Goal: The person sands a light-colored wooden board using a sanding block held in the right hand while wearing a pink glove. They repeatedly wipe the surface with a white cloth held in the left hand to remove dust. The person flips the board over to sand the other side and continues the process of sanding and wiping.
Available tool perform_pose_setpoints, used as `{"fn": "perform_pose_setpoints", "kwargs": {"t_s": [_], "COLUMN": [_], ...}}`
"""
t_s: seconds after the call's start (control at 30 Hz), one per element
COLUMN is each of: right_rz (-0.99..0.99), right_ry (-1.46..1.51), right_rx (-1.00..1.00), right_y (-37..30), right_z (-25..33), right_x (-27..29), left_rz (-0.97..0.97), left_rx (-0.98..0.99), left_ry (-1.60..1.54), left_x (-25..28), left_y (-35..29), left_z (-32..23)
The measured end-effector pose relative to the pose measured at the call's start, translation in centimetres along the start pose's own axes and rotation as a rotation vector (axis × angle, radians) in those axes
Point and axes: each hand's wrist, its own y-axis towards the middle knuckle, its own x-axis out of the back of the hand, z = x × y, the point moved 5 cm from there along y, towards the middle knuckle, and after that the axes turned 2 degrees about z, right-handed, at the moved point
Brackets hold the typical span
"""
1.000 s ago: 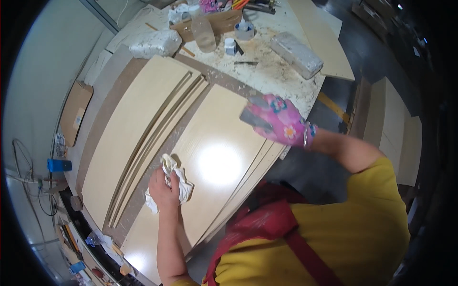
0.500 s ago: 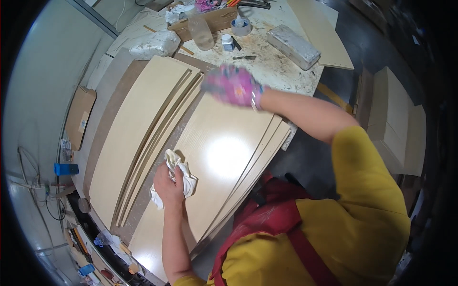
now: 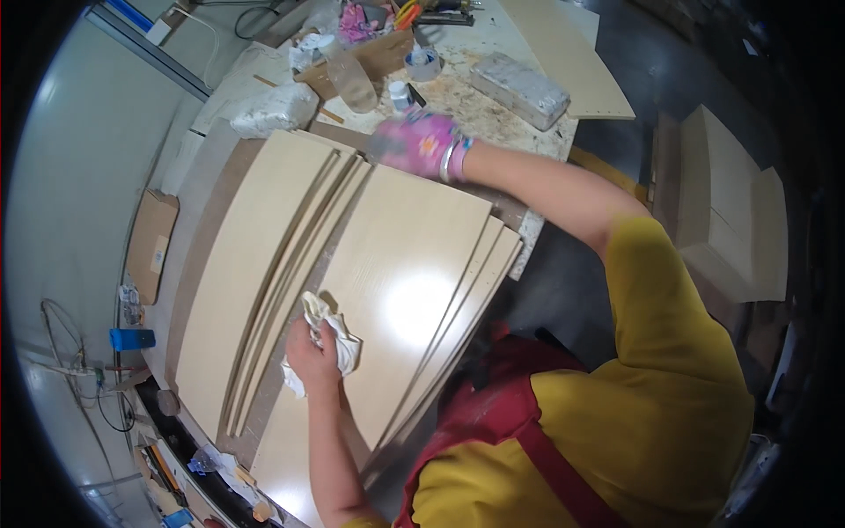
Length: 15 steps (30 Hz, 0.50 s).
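Note:
My left hand (image 3: 312, 356) is closed on a crumpled white cloth (image 3: 343, 343), pressing it onto the top pale wood-grain panel (image 3: 422, 238) of the right-hand stack. On my right hand (image 3: 418, 145) is a pink flowered glove with greyish fingers. It is at the far edge of that panel, near the ends of the left-hand panels; its fingers are blurred, so I cannot tell their grip. Several curved-edge pale panels (image 3: 242, 255) lie in a stack to the left, a narrow gap separating the two stacks.
Beyond the panels, the stained worktable (image 3: 458, 101) holds a clear bottle (image 3: 350, 84), a small white bottle (image 3: 400, 95), a tape roll (image 3: 422, 66) and a wrapped grey block (image 3: 519, 88). A white plastic-wrapped bundle (image 3: 275, 110) lies far left. Cardboard (image 3: 717, 211) stands at right.
My right hand has moved away from me, from over the top panel to its far edge. My left hand stays on the cloth in about the same place. The whole view has shifted slightly.

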Motion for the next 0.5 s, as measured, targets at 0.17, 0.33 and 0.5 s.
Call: {"fn": "perform_pose_setpoints", "kwargs": {"t_s": [0.17, 0.33, 0.5], "right_rz": [0.198, -0.015, 0.057], "right_ry": [0.055, 0.033, 0.169], "right_rx": [-0.303, -0.067, -0.275], "right_y": [-3.1, -12.0, -14.7], "right_z": [-2.3, -2.1, -7.1], "right_x": [0.4, 2.2, 1.2], "left_rz": [0.049, -0.009, 0.032], "left_rx": [0.046, -0.014, 0.034], "left_ry": [-0.045, -0.094, -0.031], "left_x": [-0.4, -0.2, -0.5], "left_y": [0.3, 0.4, 0.4], "left_z": [-0.4, -1.0, -0.1]}}
